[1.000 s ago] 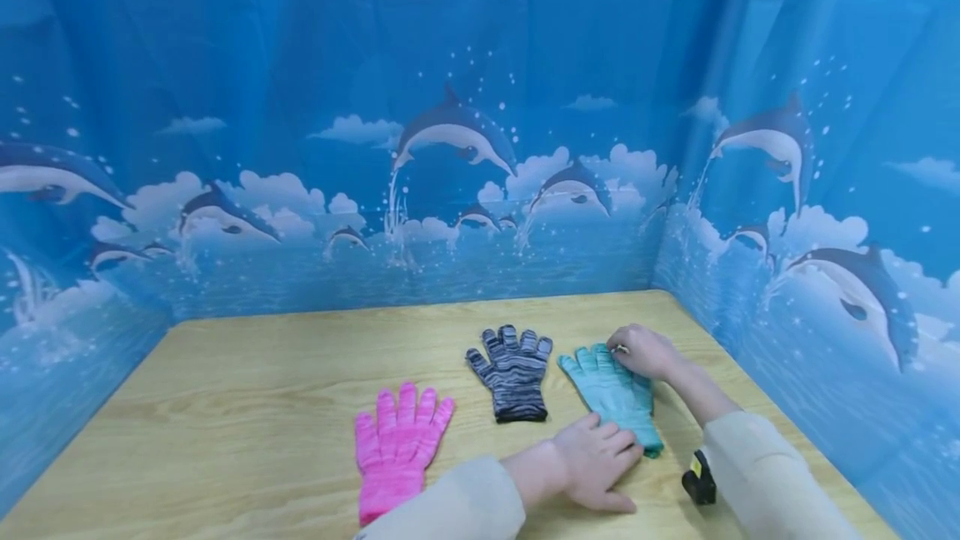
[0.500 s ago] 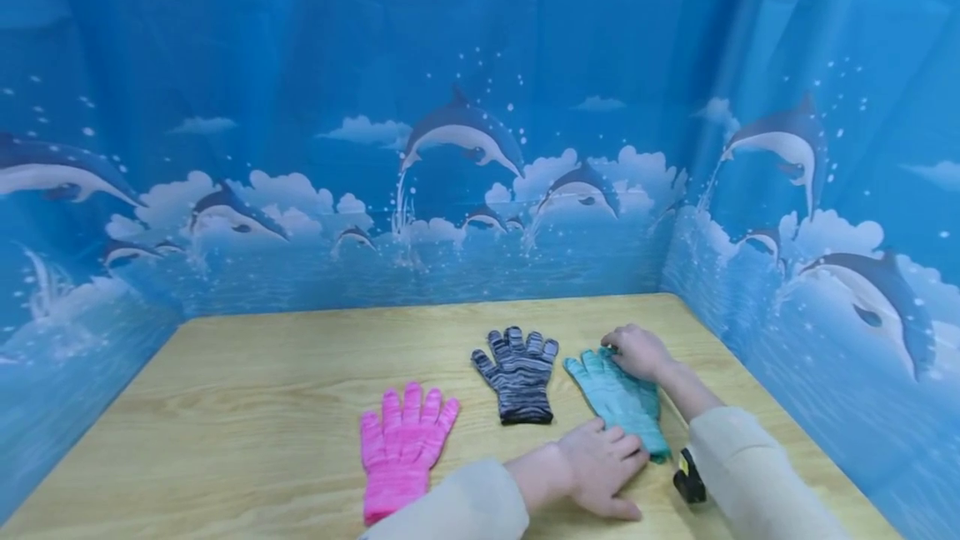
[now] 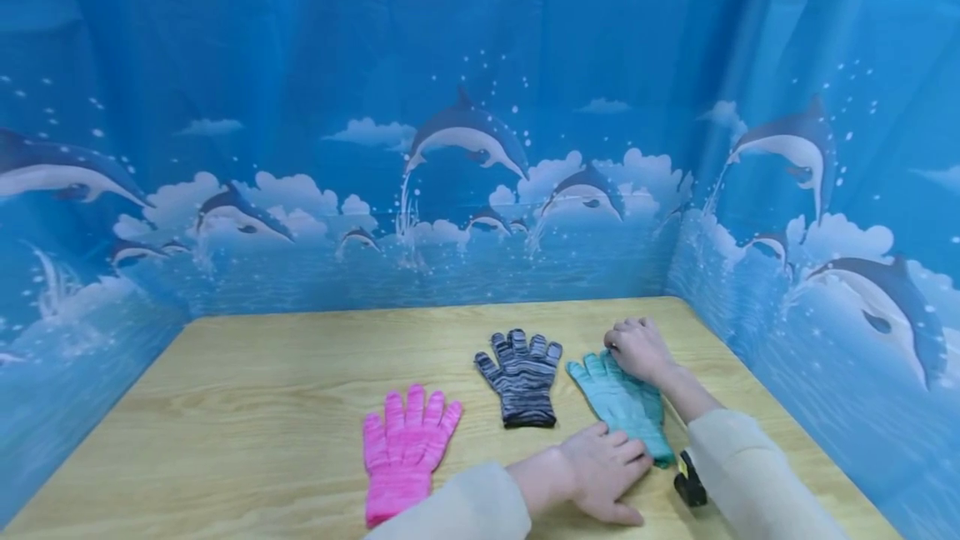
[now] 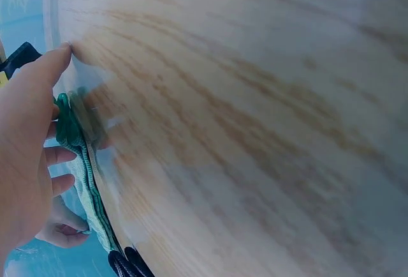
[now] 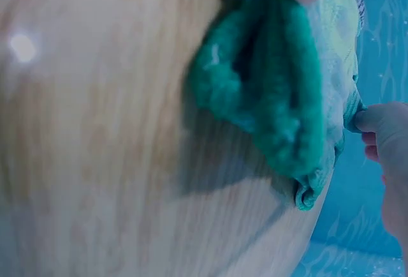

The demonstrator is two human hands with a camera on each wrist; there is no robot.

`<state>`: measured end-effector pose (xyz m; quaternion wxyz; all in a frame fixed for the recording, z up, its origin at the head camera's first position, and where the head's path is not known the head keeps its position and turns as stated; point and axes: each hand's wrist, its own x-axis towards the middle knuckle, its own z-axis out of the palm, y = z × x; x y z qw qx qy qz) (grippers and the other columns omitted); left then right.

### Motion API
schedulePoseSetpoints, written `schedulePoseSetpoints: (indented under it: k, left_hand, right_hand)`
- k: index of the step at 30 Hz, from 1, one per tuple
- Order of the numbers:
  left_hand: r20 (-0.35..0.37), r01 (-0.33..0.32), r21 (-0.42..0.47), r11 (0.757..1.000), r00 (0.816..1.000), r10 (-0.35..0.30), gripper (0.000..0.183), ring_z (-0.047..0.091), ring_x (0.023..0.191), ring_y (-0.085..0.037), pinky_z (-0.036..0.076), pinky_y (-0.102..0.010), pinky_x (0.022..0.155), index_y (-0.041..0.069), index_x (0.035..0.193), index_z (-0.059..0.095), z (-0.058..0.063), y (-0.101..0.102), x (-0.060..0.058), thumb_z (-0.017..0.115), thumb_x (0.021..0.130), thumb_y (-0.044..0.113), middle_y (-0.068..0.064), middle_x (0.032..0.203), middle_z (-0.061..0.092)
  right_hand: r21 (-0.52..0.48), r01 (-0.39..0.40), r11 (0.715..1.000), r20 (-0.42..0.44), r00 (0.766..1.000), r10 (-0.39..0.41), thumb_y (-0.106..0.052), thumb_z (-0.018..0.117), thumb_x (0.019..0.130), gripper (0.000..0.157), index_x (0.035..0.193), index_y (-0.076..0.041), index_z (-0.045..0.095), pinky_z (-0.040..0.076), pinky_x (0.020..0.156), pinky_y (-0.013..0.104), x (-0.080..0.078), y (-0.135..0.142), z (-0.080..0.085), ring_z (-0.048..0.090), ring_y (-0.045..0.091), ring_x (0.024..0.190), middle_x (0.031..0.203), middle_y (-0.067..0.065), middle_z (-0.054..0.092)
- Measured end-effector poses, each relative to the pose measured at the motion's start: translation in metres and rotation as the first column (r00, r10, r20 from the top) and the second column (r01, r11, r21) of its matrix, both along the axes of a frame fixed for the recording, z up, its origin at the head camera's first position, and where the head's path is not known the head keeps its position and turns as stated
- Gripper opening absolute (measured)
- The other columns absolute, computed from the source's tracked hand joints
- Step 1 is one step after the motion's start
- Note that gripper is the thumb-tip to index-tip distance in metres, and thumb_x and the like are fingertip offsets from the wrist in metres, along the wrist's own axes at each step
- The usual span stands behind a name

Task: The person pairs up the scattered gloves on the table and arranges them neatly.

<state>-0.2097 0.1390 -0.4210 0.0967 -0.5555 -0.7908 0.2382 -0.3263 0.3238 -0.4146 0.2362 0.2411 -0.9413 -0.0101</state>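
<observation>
A teal knit glove lies on the right part of the table, fingers pointing away. My right hand pinches it at the fingertip end, thumb against the cloth in the right wrist view, and hides some of its fingers. My left hand lies at the cuff, its fingers straight on the cuff's edge and its thumb out on the wood. In the right wrist view the darker green cuff gapes a little, raised in a fold. Left of it lie a black-and-grey knit glove and a pink knit glove, both flat.
The wooden table has its far edge against a blue curtain printed with dolphins, which also hangs on both sides. A small black device with a yellow mark sits at my right sleeve.
The head view has drifted slightly, so everything sits a little further right and lower. My right forearm has shifted slightly left, its hand still at the teal glove's fingers. My left hand stays at the cuff.
</observation>
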Motion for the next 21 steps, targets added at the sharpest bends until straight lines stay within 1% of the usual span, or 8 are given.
schedulePoseSetpoints:
  k: [3,5,10,13,15,17,19,21]
  left_hand:
    - [-0.006,-0.001,-0.004,1.000,1.000,0.001,0.073,0.034,0.115,0.000,0.030,-0.020,0.089,0.030,0.142,0.032,0.000,0.000,0.000,0.026,0.084,0.074,0.017,0.133,0.032]
    - [-0.010,0.000,-0.009,1.000,1.000,0.000,0.073,0.034,0.115,0.000,0.030,-0.019,0.088,0.030,0.142,0.032,0.000,0.000,0.000,0.025,0.084,0.074,0.017,0.133,0.031]
    - [0.010,-0.005,-0.021,1.000,1.000,0.005,0.074,0.032,0.118,0.000,0.029,-0.021,0.092,0.030,0.144,0.030,0.000,0.000,0.001,0.024,0.085,0.074,0.017,0.137,0.029]
    - [0.023,-0.011,-0.015,1.000,1.000,0.011,0.074,0.032,0.119,0.000,0.028,-0.021,0.093,0.030,0.144,0.030,0.000,0.000,0.001,0.025,0.085,0.074,0.017,0.137,0.029]
    - [0.024,-0.012,-0.007,1.000,1.000,0.013,0.073,0.033,0.118,0.000,0.029,-0.021,0.092,0.030,0.143,0.031,0.001,-0.001,0.001,0.026,0.084,0.074,0.017,0.137,0.030]
    - [0.021,-0.010,0.001,1.000,1.000,0.010,0.073,0.034,0.116,0.000,0.029,-0.020,0.091,0.030,0.143,0.032,0.001,-0.001,0.000,0.027,0.084,0.074,0.017,0.136,0.031]
    - [0.021,-0.009,0.002,1.000,1.000,0.009,0.073,0.034,0.115,0.000,0.029,-0.020,0.090,0.030,0.142,0.032,0.001,-0.001,0.000,0.027,0.084,0.074,0.017,0.134,0.031]
    - [0.019,-0.007,0.005,1.000,1.000,0.007,0.073,0.035,0.114,0.000,0.029,-0.020,0.089,0.031,0.142,0.032,0.001,-0.001,0.000,0.027,0.084,0.074,0.017,0.134,0.031]
  right_hand:
    - [0.054,0.045,0.998,0.065,0.997,-0.048,-0.003,0.068,0.079,0.007,0.079,-0.010,0.068,0.039,0.071,0.046,-0.003,-0.001,0.000,0.057,0.026,0.072,0.075,0.003,0.063]
    - [0.088,0.050,0.995,0.087,0.995,-0.058,-0.004,0.068,0.079,0.007,0.078,-0.011,0.068,0.040,0.070,0.045,-0.005,-0.001,-0.001,0.058,0.024,0.071,0.075,0.002,0.063]
    - [0.120,0.015,0.993,0.120,0.992,-0.029,-0.005,0.066,0.080,0.011,0.073,-0.014,0.064,0.040,0.062,0.041,-0.007,-0.003,0.001,0.056,0.019,0.063,0.068,-0.001,0.061]
    - [0.117,0.008,0.993,0.162,0.986,-0.027,-0.005,0.065,0.082,0.013,0.073,-0.014,0.064,0.040,0.059,0.040,-0.009,-0.006,0.005,0.054,0.017,0.060,0.066,-0.002,0.060]
    - [0.106,0.016,0.994,0.210,0.977,-0.038,-0.006,0.064,0.083,0.010,0.076,-0.013,0.066,0.043,0.061,0.041,-0.009,-0.007,0.008,0.056,0.017,0.062,0.070,-0.001,0.062]
    - [0.092,0.024,0.995,0.261,0.964,-0.048,-0.006,0.064,0.083,0.006,0.084,-0.011,0.068,0.046,0.064,0.043,-0.010,-0.009,0.011,0.060,0.020,0.067,0.077,0.002,0.065]
    - [0.068,0.034,0.997,0.313,0.948,-0.053,-0.006,0.063,0.084,0.008,0.090,-0.008,0.068,0.048,0.067,0.042,-0.009,-0.010,0.013,0.062,0.022,0.072,0.083,0.004,0.067]
    - [0.048,0.031,0.998,0.350,0.936,-0.046,-0.006,0.063,0.084,0.008,0.091,-0.006,0.067,0.049,0.066,0.040,-0.008,-0.010,0.015,0.062,0.023,0.074,0.084,0.006,0.066]
